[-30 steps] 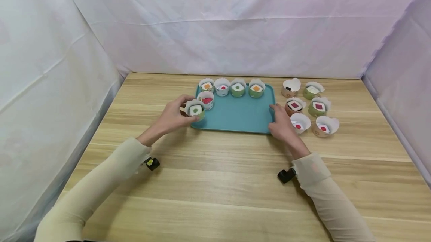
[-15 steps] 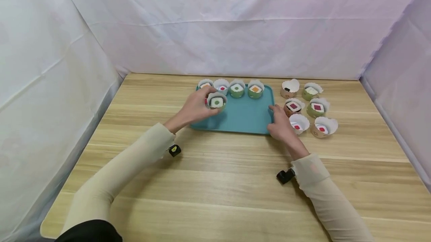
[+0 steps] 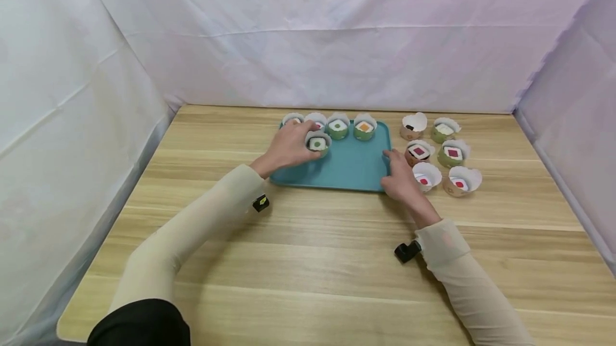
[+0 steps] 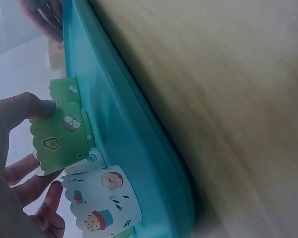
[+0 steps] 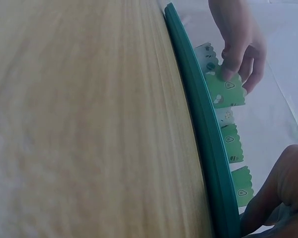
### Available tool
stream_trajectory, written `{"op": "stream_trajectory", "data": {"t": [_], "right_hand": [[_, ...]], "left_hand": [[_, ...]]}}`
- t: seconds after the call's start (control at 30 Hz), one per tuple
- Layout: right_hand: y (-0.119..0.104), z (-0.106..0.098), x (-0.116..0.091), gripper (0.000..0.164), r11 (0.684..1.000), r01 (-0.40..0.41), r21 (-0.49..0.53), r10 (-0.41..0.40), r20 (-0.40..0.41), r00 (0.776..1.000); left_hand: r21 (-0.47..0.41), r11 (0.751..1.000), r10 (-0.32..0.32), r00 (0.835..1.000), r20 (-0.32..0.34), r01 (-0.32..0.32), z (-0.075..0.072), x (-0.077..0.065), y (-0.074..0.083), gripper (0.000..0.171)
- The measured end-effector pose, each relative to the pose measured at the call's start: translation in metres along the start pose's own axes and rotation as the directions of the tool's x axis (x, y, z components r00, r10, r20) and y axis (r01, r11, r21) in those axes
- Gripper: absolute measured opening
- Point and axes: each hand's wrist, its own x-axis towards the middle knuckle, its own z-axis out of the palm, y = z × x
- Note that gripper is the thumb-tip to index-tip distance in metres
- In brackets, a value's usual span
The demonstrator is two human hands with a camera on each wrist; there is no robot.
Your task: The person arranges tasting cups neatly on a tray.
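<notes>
My left hand [image 3: 291, 145] pinches a green paper baking cup [image 3: 320, 145] by its sides, thumb in front and fingers behind. Inside sits a white piece with a green spot; avocado prints show on its wall in the left wrist view. The cup is over the left half of a teal tray [image 3: 353, 169], just right of a white cupcake-print cup [image 4: 107, 201] that my left hand hides in the head view. My right hand [image 3: 401, 177] grips the tray's right edge. Along the tray's back edge stand several filled paper cups, among them a green one [image 3: 364, 128] with an orange-topped piece.
Right of the tray, several more filled paper cups stand on the wooden table [image 3: 317, 260], including a brown one [image 3: 413, 128] and a green one [image 3: 452, 154]. The nearest white cup [image 3: 426, 176] is close beside my right hand. White cloth [image 3: 337, 68] hangs behind the table.
My left hand has carried the green baking cup rightward from the tray's left edge, past the white cup, to behind the tray's middle left. My right hand has stayed at the tray edge.
</notes>
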Motion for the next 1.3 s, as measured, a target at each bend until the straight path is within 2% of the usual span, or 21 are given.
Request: {"op": "stream_trajectory", "data": {"t": [0.37, 0.57, 0.97, 1.3], "right_hand": [[0.001, -0.002, 0.000, 0.080, 1.000, 0.000, 0.008, 0.000, -0.007, 1.000], [0.001, -0.002, 0.000, 0.081, 1.000, 0.000, 0.004, 0.000, -0.005, 1.000], [0.000, -0.002, -0.001, 0.080, 1.000, -0.004, 0.010, 0.004, -0.010, 1.000], [0.001, -0.001, 0.000, 0.081, 1.000, 0.004, 0.003, -0.004, -0.010, 1.000]], "left_hand": [[0.104, 0.994, 0.042, 0.999, 0.002, -0.042, 0.006, 0.008, -0.001, 0.058], [0.145, 0.989, 0.027, 1.000, 0.003, -0.027, 0.007, 0.011, -0.002, 0.059], [0.156, 0.988, -0.010, 1.000, 0.016, 0.007, 0.006, 0.015, -0.004, 0.062], [0.178, 0.984, 0.002, 1.000, 0.007, -0.003, 0.006, 0.014, -0.007, 0.063]]}}
